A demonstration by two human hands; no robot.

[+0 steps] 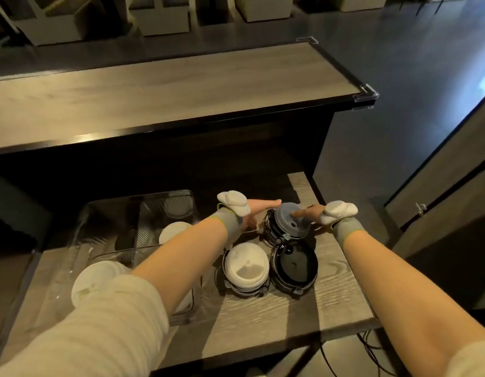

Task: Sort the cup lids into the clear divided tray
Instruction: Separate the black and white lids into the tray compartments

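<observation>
A grey-blue lid stack (289,221) stands at the far right of the low wooden shelf, inside a black wire holder. My left hand (259,210) reaches along its left side with straight fingers. My right hand (309,212) lies on the stack's top from the right, fingers extended. Nearer me, a white lid stack (246,269) and a black lid stack (295,265) sit side by side. The clear divided tray (110,213) lies to the left; a white lid (174,231) rests in one compartment and another white lid (95,284) sits in a near compartment, partly behind my left sleeve.
A raised wooden counter (168,91) runs across the back, with clear corner guards (368,95). The shelf's front edge (290,338) drops to dark floor with cables (372,349). Beige bins (165,20) stand far behind. A cabinet (453,186) lies to the right.
</observation>
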